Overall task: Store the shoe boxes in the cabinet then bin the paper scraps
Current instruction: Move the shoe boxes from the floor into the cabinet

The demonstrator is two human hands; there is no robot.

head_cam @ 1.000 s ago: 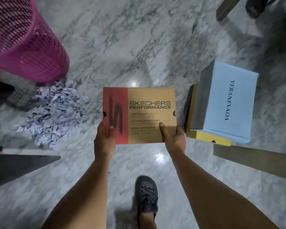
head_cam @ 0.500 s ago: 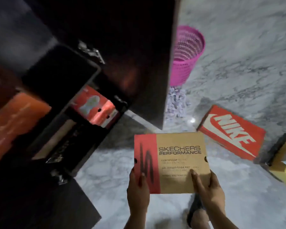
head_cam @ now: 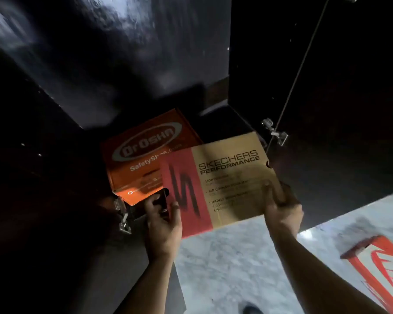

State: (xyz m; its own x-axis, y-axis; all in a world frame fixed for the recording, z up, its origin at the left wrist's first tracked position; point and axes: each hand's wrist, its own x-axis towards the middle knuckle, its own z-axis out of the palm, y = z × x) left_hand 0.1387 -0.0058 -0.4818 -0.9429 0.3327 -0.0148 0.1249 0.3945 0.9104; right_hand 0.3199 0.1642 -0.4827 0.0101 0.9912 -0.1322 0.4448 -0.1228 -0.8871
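Note:
I hold a tan and red Skechers shoe box (head_cam: 227,184) with both hands, tilted, at the mouth of a dark cabinet (head_cam: 100,64). My left hand (head_cam: 163,223) grips its red near-left corner and my right hand (head_cam: 281,207) grips its near-right edge. Inside the cabinet lies an orange Dr Osha shoe box (head_cam: 145,146), partly covered by the Skechers box. A red and white Nike shoe box (head_cam: 381,264) lies on the floor at the lower right. The paper scraps and the bin are out of view.
The cabinet's open right door (head_cam: 327,87) stands close beside my right hand, with a metal hinge (head_cam: 275,132) on it. Another hinge (head_cam: 123,218) shows at the lower left. Grey marble floor (head_cam: 236,268) lies below, with my shoe tip (head_cam: 251,310) on it.
The view has swung left and closer to the cabinet. I have carried the Skechers box up to the cabinet opening, over the orange box; the pink bin and scraps have left the view.

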